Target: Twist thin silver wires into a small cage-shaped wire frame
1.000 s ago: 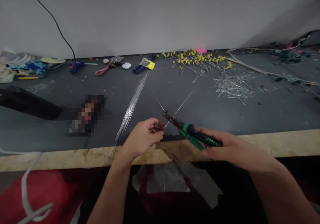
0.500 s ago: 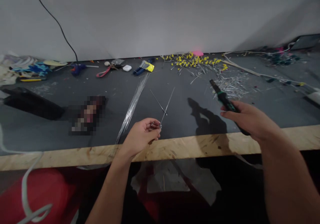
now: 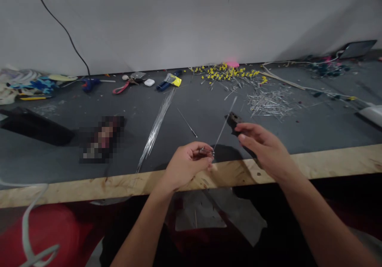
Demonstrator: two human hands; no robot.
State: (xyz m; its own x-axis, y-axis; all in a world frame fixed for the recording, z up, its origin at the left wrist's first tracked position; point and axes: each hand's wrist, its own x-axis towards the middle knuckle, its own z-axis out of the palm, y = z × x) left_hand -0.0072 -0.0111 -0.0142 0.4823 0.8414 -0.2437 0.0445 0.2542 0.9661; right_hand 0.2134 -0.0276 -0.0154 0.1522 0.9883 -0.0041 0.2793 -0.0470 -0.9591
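My left hand [image 3: 191, 161] is closed on several short metal wires near the bench's front edge. One thin wire [image 3: 225, 123] sticks up and to the right out of its fingers. My right hand [image 3: 265, 145] is wrapped around dark pliers [image 3: 234, 119], whose head points up and left, close to the raised wire but seemingly apart from it. Most of the pliers' handle is hidden by the palm. A single wire [image 3: 187, 122] lies on the grey bench just beyond my left hand. To its left runs a bundle of long straight wires [image 3: 156, 125].
Wires with yellow tips [image 3: 227, 73] lie heaped at the back, and a pile of bare wires [image 3: 270, 103] sits right of centre. A black stand-like object [image 3: 36, 125] and a pixelated item [image 3: 103, 139] occupy the left. A wooden strip [image 3: 89, 185] borders the front.
My left hand has moved right with its wires. My right hand has come left and turned the pliers, bringing their head close to the raised wire.
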